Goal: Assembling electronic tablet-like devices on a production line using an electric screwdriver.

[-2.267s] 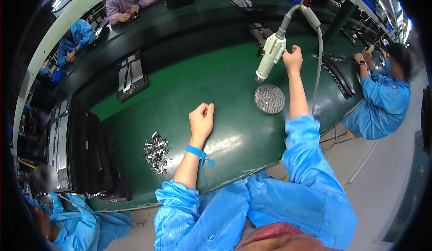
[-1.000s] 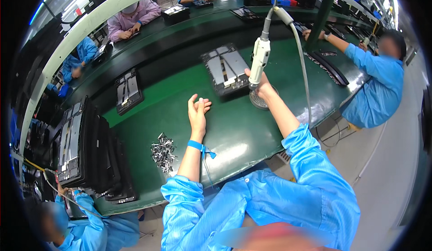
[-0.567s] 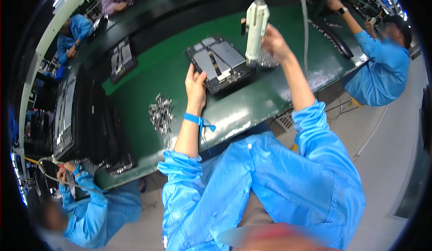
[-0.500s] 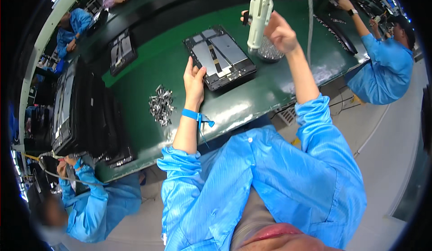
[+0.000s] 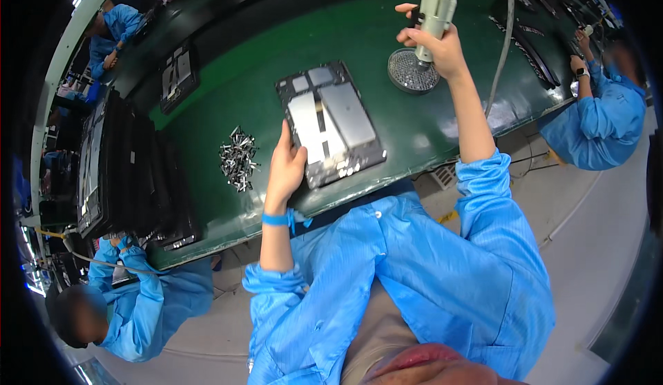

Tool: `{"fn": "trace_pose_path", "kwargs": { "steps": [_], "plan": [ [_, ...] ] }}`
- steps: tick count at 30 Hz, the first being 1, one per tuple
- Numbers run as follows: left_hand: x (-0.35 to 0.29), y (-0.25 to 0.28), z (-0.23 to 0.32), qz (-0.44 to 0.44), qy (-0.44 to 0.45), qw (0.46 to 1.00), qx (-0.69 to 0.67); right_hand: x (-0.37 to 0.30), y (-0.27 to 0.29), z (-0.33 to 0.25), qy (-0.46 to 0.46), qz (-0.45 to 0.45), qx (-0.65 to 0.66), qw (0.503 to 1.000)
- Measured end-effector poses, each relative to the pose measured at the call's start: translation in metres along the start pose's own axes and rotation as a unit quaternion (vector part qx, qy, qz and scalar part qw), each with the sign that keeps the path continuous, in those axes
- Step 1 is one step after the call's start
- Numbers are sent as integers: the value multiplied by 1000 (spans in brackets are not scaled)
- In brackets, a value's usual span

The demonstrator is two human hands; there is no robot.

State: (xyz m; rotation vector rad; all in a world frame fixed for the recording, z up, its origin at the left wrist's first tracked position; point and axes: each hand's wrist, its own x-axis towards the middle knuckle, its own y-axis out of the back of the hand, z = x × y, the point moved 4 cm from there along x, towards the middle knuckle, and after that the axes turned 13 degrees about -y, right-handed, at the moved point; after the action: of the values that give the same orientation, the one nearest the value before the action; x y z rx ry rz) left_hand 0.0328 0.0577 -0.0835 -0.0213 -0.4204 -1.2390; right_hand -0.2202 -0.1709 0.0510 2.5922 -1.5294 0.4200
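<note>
An opened tablet (image 5: 356, 113) lies on the green table in front of me, its silver battery plates and dark circuit parts showing. My left hand (image 5: 286, 166) grips its left edge, with the thumb on top and fingers along the side. Over to the right, my right hand (image 5: 443, 48) is wrapped around a pale electric screwdriver (image 5: 438, 12), which hangs tip down from above. The tool's lower end is over a round dish of small metal screws (image 5: 402, 75); whether it touches them I cannot tell. A blue strap (image 5: 280, 219) circles my left wrist.
Left of the tablet is a heap of small black-and-silver parts (image 5: 238, 160). A tall stack of tablets (image 5: 128, 178) stands at the left, and another opened tablet (image 5: 181, 78) lies farther back. A grey cable (image 5: 507, 46) hangs at right. Co-workers in blue sit on both sides.
The tablet has come closer to me with my left hand on it and turned slightly. My right hand has closed around the screwdriver. In the picture the tool now sits farther right and higher.
</note>
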Motion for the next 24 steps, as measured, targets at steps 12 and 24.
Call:
{"fn": "trace_pose_path", "kwargs": {
  "steps": [12, 24],
  "plan": [
    [72, -115, 111, -213, -221, 873, 379, 1, 21, 34, 85, -16, -15, 996],
    [90, -164, 59, -235, -316, 830, 395, 0, 7, 10, -33, -118, -5, 992]
  ]
}}
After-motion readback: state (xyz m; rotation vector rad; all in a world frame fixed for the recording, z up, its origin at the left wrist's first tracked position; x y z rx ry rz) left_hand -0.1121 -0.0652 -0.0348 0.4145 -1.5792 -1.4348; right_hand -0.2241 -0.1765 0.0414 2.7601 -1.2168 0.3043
